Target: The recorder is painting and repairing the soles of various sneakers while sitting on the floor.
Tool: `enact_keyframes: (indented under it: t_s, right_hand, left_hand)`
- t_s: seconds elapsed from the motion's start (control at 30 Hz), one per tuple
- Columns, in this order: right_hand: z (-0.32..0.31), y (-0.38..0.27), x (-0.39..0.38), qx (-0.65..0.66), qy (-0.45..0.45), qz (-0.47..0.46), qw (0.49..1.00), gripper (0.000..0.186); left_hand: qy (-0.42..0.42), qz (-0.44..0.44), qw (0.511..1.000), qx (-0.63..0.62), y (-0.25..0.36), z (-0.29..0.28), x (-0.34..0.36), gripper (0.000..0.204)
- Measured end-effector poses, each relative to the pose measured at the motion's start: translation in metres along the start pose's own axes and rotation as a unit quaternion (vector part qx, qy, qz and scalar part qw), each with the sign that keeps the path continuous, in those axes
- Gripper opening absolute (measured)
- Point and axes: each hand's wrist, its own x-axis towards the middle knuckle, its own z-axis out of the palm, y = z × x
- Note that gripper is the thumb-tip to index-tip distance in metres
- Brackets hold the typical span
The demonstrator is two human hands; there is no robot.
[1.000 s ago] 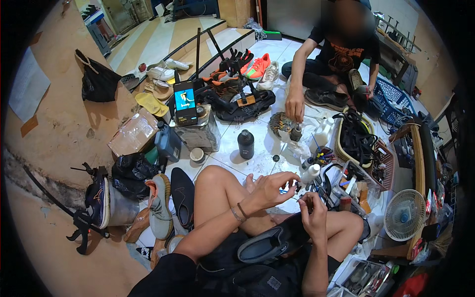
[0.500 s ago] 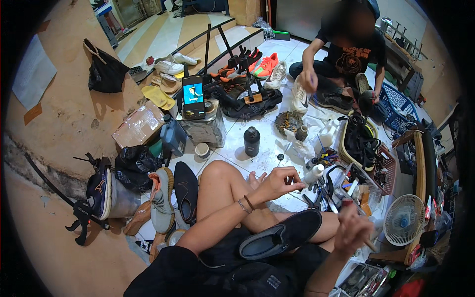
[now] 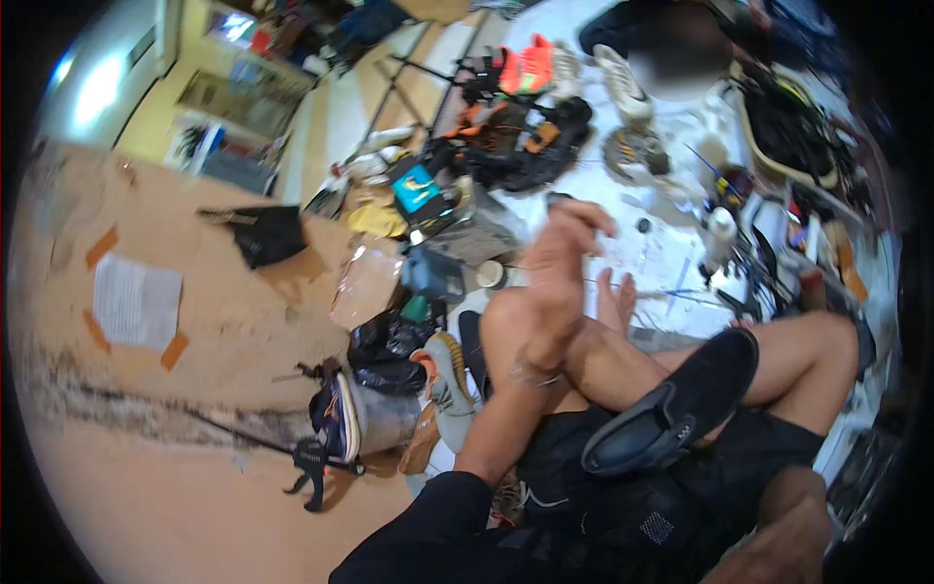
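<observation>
A black slip-on shoe [image 3: 676, 404] with a dark grey lining rests across my lap. My left hand [image 3: 564, 263] reaches out over my raised knee, smeared by motion. Just behind its fingers shows the dark top of a black bottle [image 3: 559, 199]; the rest of the bottle is hidden, and whether the fingers grip it cannot be made out. Low at the lower right edge, my right hand [image 3: 783, 545] is beside my thigh, blurred, with its fingers out of sight.
A phone [image 3: 416, 188] with a lit screen stands beyond my knee. Left of me are a grey shoe [image 3: 449, 389], black plastic bags [image 3: 389, 346] and a clamp [image 3: 309, 472]. Tools and a white bottle [image 3: 720, 226] lie to the right. Another person [image 3: 671, 44] sits far off.
My head has turned left, so the scene swings rightward and tilts. My left hand has gone from above the shoe out to the black bottle. My right hand has dropped toward the lower edge.
</observation>
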Motion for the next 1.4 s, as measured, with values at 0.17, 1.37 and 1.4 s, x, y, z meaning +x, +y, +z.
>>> enact_keyframes:
  t_s: [0.17,1.37,1.4]
  right_hand:
    - [0.019,0.310,0.004,-0.222,0.381,0.479,0.759,0.077]
    - [-0.135,0.074,-0.117,-0.423,0.191,0.192,0.865,0.017]
    - [-0.137,0.079,-0.114,-0.443,0.181,0.204,0.854,0.018]
  left_hand:
    - [-0.171,0.305,0.937,0.012,0.097,0.044,0.025,0.023]
    - [-0.271,-0.134,0.942,0.146,-0.079,0.004,0.034,0.020]
    - [-0.283,-0.087,0.932,0.208,-0.089,0.000,0.018,0.018]
